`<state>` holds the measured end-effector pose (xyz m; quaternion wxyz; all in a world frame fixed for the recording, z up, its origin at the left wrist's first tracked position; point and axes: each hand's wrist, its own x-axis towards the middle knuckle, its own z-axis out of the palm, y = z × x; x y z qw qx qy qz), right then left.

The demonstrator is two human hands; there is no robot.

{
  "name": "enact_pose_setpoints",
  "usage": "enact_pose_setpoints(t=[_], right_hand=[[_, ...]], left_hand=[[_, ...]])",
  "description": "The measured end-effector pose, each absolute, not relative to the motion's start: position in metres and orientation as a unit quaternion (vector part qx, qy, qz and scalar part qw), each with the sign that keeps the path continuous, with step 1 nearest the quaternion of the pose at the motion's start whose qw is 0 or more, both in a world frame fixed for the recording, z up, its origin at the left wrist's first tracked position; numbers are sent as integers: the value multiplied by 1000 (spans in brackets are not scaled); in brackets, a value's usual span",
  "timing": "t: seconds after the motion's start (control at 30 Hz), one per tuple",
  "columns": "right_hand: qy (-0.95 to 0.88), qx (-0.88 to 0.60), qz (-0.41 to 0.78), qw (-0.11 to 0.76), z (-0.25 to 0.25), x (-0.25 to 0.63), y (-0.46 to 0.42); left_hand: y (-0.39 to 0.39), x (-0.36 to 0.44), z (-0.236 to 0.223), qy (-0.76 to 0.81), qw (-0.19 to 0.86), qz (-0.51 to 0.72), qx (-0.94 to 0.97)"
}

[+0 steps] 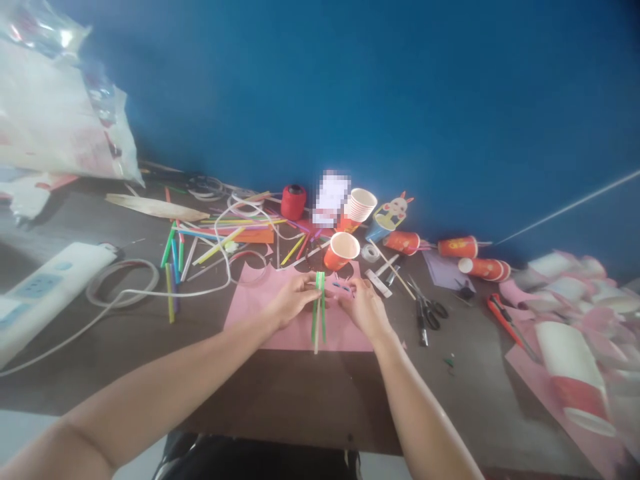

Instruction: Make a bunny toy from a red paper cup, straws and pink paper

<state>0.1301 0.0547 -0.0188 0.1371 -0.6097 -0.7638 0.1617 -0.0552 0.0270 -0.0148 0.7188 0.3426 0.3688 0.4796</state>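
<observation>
Over a pink paper sheet, my left hand pinches a bundle of green straws near its top. A pale stick hangs down between the straws' lower ends. My right hand grips a small pink paper piece with dark marks on it, close to the straws; whether the two touch I cannot tell. Just beyond both hands stands an open red paper cup.
Behind lie a cup stack, red yarn spool and loose straws. Scissors, a red utility knife and cut cups are on the right. At left, a power strip trails a white cable.
</observation>
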Motion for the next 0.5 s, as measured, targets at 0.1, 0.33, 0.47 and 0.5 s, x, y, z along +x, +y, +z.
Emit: enact_pose_setpoints(t=[0.1, 0.33, 0.47, 0.5], right_hand=[[-761, -605, 159, 170, -18, 129, 52], [-753, -619, 128, 182, -26, 135, 53], [-753, -610, 142, 201, -25, 133, 52], [-751, -601, 145, 232, -23, 131, 51]], left_hand=[[27, -54, -18, 369, 716, 476, 353], [24, -58, -16, 388, 720, 462, 344], [24, -58, -18, 384, 712, 477, 344], [24, -58, -19, 374, 720, 478, 336]])
